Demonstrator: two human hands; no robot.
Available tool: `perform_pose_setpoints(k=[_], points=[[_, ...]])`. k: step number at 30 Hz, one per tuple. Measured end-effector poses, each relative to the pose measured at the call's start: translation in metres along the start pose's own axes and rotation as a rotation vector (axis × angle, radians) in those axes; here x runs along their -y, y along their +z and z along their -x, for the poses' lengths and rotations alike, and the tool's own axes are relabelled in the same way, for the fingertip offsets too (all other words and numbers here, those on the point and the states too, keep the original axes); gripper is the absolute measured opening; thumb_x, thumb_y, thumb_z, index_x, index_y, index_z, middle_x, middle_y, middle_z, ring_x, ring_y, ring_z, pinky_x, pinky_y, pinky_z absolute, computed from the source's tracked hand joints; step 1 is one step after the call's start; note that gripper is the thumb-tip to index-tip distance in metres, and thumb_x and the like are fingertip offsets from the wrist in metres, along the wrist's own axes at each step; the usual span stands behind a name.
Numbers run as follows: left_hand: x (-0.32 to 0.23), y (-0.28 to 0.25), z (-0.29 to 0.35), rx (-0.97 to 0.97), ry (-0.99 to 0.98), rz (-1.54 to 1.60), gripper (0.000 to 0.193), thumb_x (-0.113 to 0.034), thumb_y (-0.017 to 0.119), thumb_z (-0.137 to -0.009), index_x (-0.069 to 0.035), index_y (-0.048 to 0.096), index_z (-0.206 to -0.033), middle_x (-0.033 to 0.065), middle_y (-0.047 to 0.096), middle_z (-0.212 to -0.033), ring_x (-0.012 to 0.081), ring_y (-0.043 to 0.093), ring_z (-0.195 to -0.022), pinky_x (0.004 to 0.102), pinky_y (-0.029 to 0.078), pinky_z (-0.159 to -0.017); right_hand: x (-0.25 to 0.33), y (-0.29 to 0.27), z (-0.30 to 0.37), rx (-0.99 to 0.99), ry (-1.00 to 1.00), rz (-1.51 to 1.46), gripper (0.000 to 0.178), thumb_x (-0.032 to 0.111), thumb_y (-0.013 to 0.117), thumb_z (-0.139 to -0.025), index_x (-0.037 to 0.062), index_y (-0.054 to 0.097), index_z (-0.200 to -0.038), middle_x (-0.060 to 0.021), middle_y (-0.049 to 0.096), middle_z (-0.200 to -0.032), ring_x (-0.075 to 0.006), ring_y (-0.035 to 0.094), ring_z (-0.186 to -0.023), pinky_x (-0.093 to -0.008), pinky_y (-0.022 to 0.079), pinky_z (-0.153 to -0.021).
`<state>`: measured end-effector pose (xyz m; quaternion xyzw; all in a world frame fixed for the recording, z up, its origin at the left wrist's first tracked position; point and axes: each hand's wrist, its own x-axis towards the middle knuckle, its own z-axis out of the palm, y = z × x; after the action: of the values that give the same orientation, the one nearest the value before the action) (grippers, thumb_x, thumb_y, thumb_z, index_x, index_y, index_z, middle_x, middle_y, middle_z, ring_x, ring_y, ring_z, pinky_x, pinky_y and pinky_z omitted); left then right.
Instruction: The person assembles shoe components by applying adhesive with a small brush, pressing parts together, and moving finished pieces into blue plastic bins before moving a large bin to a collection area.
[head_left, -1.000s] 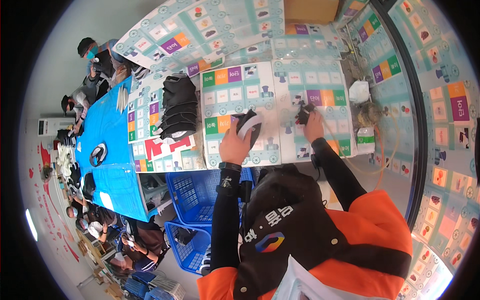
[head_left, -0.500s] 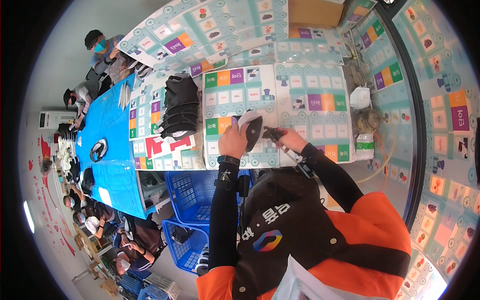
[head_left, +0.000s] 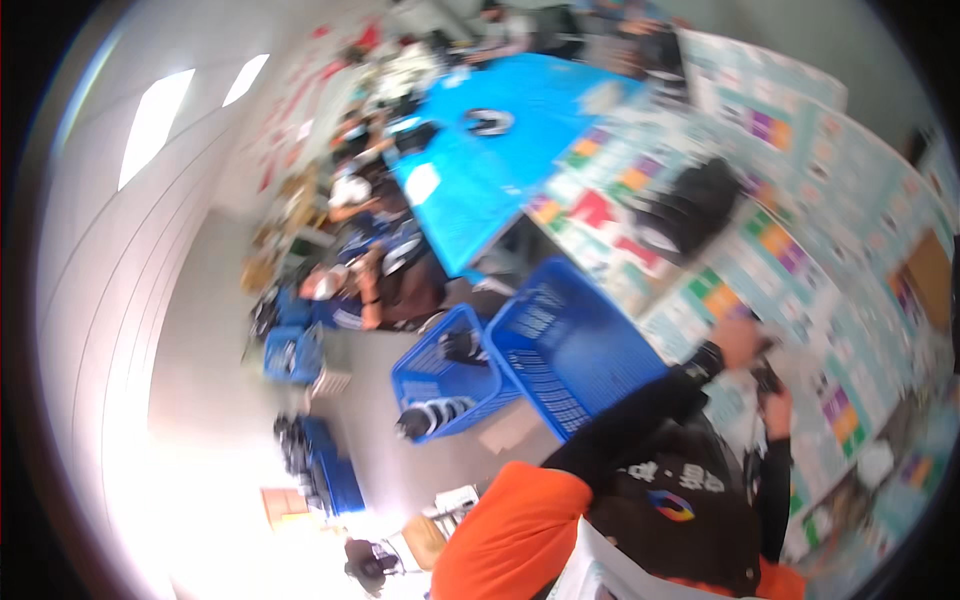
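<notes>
Motion smears the picture. At the sheet-covered worktable [head_left: 670, 320], my left hand [head_left: 738, 342] is closed with its fingers bent; a thin dark edge shows beside it, seemingly the black-and-white shoe upper seen earlier, now mostly hidden. Just nearer to me, my right hand [head_left: 776, 412] is closed around a small dark thing [head_left: 767, 376] that sticks up toward the left hand. Its kind is too blurred to make out. A row of black shoe uppers [head_left: 695, 205] with white edges lies farther off on the same table.
A large blue basket [head_left: 548, 388] stands left of my left arm, beside a smaller blue basket [head_left: 408, 372] with dark and striped shoe parts. Beyond lies a blue-covered table [head_left: 545, 95] carrying a black-and-white shoe part [head_left: 488, 122]. A seated person [head_left: 345, 312] and others are along its side.
The whole view has swung left, so my hands and the table now appear at the right and tilted. More floor, wall and bright windows show. My hands remain close together.
</notes>
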<state>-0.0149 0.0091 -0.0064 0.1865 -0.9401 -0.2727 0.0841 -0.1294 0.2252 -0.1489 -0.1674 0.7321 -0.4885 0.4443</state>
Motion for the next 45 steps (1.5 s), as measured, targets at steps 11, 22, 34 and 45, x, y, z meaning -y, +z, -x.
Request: perform_pose_setpoints(k=[11,22,34,45], points=[[0.002,-0.019,0.019,-0.173,-0.119,0.077,0.040,-0.037,0.066,-0.087,-0.001,0.075,-0.104,0.0216,0.070,-0.103,0.0432,0.060,-0.110,0.0502,0.048,-0.098,0.052,0.015,0.000,0.008,-0.009,-0.008,0.016,0.016,0.060,-0.094,0.0016,0.067,-0.094,-0.0014,0.061,-0.068,-0.0135,0.055,-0.053,-0.0291,0.038,-0.049],[0.034,-0.027,0.023,-0.049,-0.234,-0.047,0.043,-0.043,0.055,-0.101,-0.003,0.070,-0.109,0.0232,0.069,-0.095,0.0450,0.068,-0.085,0.0545,0.054,-0.073,0.096,0.035,0.019,-0.045,-0.017,0.220,0.024,0.017,0.066,-0.084,0.0005,0.071,-0.101,-0.0158,0.069,-0.075,-0.0289,0.065,-0.067,-0.0393,0.050,-0.065],[0.026,-0.029,0.036,-0.037,-0.267,-0.022,0.043,-0.041,0.058,-0.100,0.000,0.068,-0.110,0.0237,0.068,-0.097,0.0452,0.068,-0.087,0.0536,0.054,-0.076,0.083,0.039,0.020,0.031,0.002,0.264,0.026,0.015,0.063,-0.080,-0.0030,0.071,-0.096,-0.0210,0.067,-0.071,-0.0351,0.067,-0.067,-0.0422,0.050,-0.066],[0.025,-0.031,0.040,-0.046,-0.259,-0.002,0.042,-0.040,0.058,-0.100,-0.002,0.067,-0.115,0.0226,0.068,-0.096,0.0447,0.068,-0.087,0.0536,0.054,-0.075,0.072,0.046,0.013,-0.074,-0.026,0.210,0.026,0.015,0.061,-0.081,-0.0017,0.073,-0.098,-0.0158,0.069,-0.071,-0.0294,0.067,-0.065,-0.0401,0.050,-0.064]])
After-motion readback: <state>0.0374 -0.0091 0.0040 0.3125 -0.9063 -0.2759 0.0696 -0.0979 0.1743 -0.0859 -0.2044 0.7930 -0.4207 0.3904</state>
